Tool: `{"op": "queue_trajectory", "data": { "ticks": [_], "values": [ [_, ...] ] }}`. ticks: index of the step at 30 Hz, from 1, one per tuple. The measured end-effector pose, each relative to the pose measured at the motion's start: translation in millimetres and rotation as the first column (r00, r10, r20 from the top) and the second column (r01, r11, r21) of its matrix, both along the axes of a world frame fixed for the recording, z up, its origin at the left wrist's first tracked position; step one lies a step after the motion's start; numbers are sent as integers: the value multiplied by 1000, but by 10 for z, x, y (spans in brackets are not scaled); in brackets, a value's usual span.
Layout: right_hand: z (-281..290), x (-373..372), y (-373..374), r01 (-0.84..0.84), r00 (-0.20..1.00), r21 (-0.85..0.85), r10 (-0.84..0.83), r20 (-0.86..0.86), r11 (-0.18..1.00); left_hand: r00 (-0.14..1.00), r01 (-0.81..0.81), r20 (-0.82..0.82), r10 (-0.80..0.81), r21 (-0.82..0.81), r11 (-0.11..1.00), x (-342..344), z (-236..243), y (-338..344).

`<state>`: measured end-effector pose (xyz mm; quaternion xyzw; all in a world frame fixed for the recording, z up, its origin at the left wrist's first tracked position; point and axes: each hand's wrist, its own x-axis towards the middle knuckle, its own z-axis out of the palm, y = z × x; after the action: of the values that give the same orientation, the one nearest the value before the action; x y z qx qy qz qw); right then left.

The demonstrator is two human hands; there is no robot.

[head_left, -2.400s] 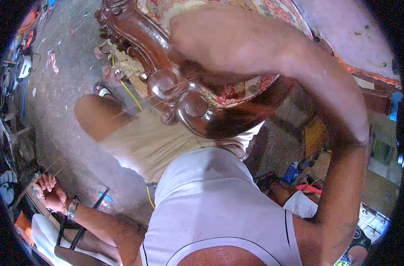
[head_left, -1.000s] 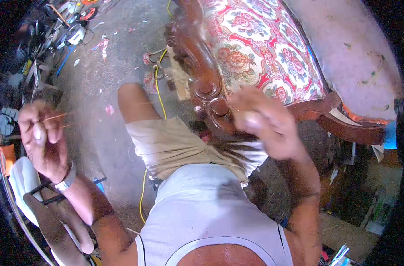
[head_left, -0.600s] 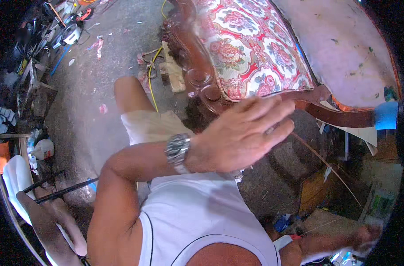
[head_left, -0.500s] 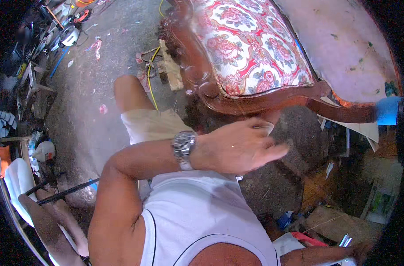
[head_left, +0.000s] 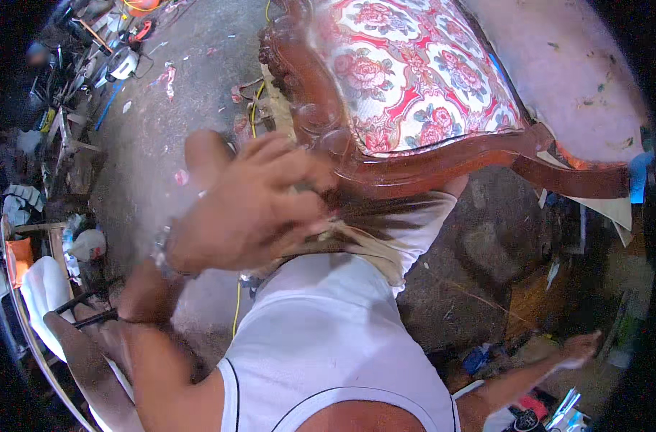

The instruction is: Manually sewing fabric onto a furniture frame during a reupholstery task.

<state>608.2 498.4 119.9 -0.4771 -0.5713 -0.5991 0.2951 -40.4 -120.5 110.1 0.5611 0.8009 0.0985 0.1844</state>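
Observation:
My left hand [head_left: 259, 198], blurred by motion, is raised in front of my body near the curved front of a carved brown wooden frame. Its fingers are bent but apart, and I see nothing held in them. A metal watch [head_left: 164, 248] circles that wrist. Beside the hand, the frame [head_left: 429, 167] borders a padded panel [head_left: 443, 79] in red and white floral fabric. Far off to the lower right, my right hand [head_left: 581, 351] is stretched out at the end of its arm, small and dim; its fingers do not show clearly.
Beyond the floral panel lies a pale, worn surface [head_left: 558, 65]. A yellow cord [head_left: 254, 115] runs along the concrete floor [head_left: 144, 158], with scraps scattered about. Tools and clutter [head_left: 119, 65] crowd the far left. A white chair [head_left: 43, 288] stands at left; metal cans or tools [head_left: 564, 410] sit at lower right.
My left hand has swung left, away from below the wooden frame. My right hand has come further into view at the lower right. The view has shifted slightly.

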Motion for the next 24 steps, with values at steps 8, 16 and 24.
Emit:
{"op": "queue_trajectory", "data": {
  "ticks": [8, 16, 24],
  "values": [
    [-1283, -2242, -1383, -820, 571, -424, 512, -642, 384, 675, -501, 591, -442, 807, 313, 763, -693, 988],
    [-683, -3629, -2206, -948, 246, -317, 567, -786, -27, 802, -334, 408, -437, 912, 238, 813, -677, 819],
    [157, -4954, -2745, -689, 331, -556, 480, -812, -465, 873, -395, 459, -165, 864, 312, 258, -605, -142]
  ]
}}
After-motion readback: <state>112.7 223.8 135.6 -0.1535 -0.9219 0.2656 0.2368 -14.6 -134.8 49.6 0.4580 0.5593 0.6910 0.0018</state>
